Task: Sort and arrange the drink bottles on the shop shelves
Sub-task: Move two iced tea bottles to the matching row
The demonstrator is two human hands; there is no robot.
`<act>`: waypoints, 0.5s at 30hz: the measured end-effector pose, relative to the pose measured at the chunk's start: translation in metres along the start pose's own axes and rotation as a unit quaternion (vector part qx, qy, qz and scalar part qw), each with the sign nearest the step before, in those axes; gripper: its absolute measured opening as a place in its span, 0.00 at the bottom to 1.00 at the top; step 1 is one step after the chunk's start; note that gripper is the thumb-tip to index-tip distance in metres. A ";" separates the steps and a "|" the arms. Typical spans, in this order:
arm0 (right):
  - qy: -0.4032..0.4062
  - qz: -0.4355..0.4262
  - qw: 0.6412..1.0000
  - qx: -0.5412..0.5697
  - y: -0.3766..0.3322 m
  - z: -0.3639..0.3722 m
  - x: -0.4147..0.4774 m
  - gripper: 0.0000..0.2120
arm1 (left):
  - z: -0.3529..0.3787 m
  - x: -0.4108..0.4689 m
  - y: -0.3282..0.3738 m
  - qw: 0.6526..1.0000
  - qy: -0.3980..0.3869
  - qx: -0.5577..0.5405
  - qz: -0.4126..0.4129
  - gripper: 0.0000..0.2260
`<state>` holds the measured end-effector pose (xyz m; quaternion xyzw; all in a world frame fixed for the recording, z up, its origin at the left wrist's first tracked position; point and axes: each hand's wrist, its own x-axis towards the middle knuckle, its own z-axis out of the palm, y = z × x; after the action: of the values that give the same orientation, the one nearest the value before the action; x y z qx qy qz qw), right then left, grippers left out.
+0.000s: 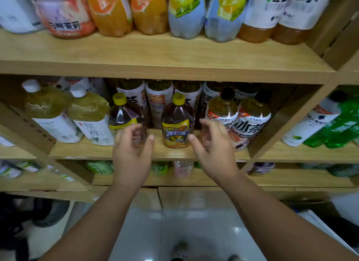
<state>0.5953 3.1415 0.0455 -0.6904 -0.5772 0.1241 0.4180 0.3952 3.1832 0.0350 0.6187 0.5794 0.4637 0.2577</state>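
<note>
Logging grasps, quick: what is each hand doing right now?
Left hand: open, fingers loosely curled, holding nothing, in front of a yellow-capped bottle.
Right hand: open, loosely curled, holding nothing.

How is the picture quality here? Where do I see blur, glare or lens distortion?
In the head view the wide lens bows the shelf boards; the left hand and right hand are motion-smeared, so any grip is unclear; the yellow-capped iced tea bottle between them is fairly sharp; the pink-labelled bottle at top left is blurred; the glossy floor shows white glare.
</note>
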 end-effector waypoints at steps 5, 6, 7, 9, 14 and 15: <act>-0.106 0.023 0.991 -0.080 -0.031 0.023 0.035 0.33 | -0.035 0.032 -0.017 0.991 0.059 0.120 -0.019 0.34; -0.111 0.034 0.989 -0.089 -0.033 0.027 0.041 0.33 | -0.037 0.036 -0.016 0.990 0.051 0.133 -0.014 0.35; -0.115 0.048 0.988 -0.090 -0.033 0.031 0.046 0.34 | -0.038 0.040 -0.013 0.990 0.039 0.138 -0.011 0.36; -0.111 0.071 0.988 -0.078 -0.032 0.037 0.054 0.37 | -0.038 0.048 -0.011 0.991 0.005 0.127 -0.029 0.38; -0.111 0.077 0.984 -0.115 -0.031 0.038 0.057 0.32 | -0.035 0.061 -0.018 0.990 -0.028 0.132 -0.034 0.43; -0.104 0.076 0.984 -0.121 -0.032 0.036 0.055 0.31 | -0.035 0.063 -0.020 0.988 -0.029 0.149 -0.022 0.41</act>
<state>0.5665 3.2062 0.0631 -0.7610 -0.5742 0.1559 0.2586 0.3483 3.2396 0.0507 0.6505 0.6476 0.3488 0.1894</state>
